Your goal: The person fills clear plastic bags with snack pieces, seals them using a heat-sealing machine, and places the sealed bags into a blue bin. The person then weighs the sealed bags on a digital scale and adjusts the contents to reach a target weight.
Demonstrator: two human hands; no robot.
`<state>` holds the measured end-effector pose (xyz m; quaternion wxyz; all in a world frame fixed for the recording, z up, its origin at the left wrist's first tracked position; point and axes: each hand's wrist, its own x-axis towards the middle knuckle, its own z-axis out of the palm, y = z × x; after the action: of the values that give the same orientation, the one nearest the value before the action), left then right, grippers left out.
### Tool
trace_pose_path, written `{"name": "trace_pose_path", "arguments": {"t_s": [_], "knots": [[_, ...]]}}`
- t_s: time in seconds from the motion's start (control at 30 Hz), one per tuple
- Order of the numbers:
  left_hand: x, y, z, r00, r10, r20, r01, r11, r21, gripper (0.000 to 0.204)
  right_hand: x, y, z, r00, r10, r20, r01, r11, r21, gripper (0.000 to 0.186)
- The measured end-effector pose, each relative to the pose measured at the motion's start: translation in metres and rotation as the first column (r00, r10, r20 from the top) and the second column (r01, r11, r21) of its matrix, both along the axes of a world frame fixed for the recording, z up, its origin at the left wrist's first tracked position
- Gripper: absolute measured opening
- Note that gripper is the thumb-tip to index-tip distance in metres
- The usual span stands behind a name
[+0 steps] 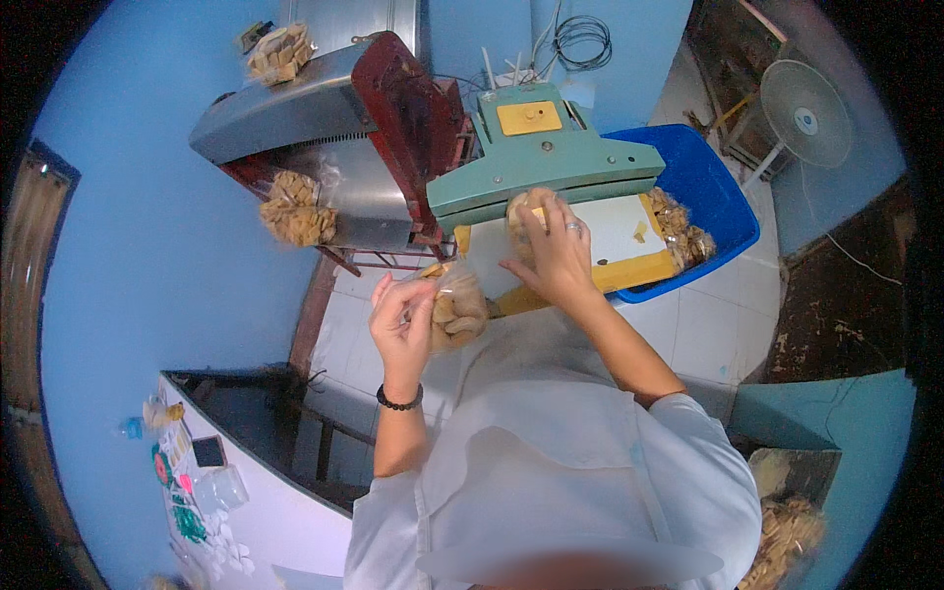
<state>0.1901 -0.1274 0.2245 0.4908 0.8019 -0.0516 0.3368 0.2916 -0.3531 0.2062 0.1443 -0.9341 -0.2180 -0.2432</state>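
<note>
My left hand (401, 324) pinches the top of a clear bag of beige chips (457, 311), which hangs just left of the sealer's board. My right hand (559, 258) grips another bag of pale chips (521, 211) on the white board with yellow edging (629, 264), just below the long jaw of a green sealing machine (546, 172). The far side of that bag is hidden under my fingers.
Behind the board sits a blue bin (723, 211) holding bags of chips. A metal machine (275, 128) with bags on it stands back left, a fan (801, 113) back right. A white table (246, 531) is lower left; more bags (782, 541) lie lower right.
</note>
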Motion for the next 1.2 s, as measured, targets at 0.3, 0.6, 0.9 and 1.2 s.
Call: {"name": "trace_pose_path", "arguments": {"t_s": [0.3,0.6,0.9,1.2], "knots": [[-0.031,0.001,-0.001,0.999,0.017,0.051,-0.015,0.999,-0.041,0.006,-0.013,-0.021,0.011,0.936,-0.188,-0.298,0.167,0.981,-0.094,0.088],[-0.043,-0.009,-0.006,1.0,-0.008,0.021,0.011,0.989,-0.151,0.007,-0.042,-0.087,-0.011,0.919,-0.254,-0.303,0.263,0.965,-0.012,0.072],[0.012,-0.039,0.006,0.993,-0.074,0.092,0.071,0.997,0.034,0.005,0.043,-0.203,-0.012,0.883,-0.468,0.044,0.394,0.789,0.471,0.08],[0.052,-0.079,-0.013,0.99,-0.138,0.0,0.137,0.99,0.043,0.006,0.003,-0.05,0.022,0.849,0.527,0.044,-0.451,0.678,0.58,0.034]]}}
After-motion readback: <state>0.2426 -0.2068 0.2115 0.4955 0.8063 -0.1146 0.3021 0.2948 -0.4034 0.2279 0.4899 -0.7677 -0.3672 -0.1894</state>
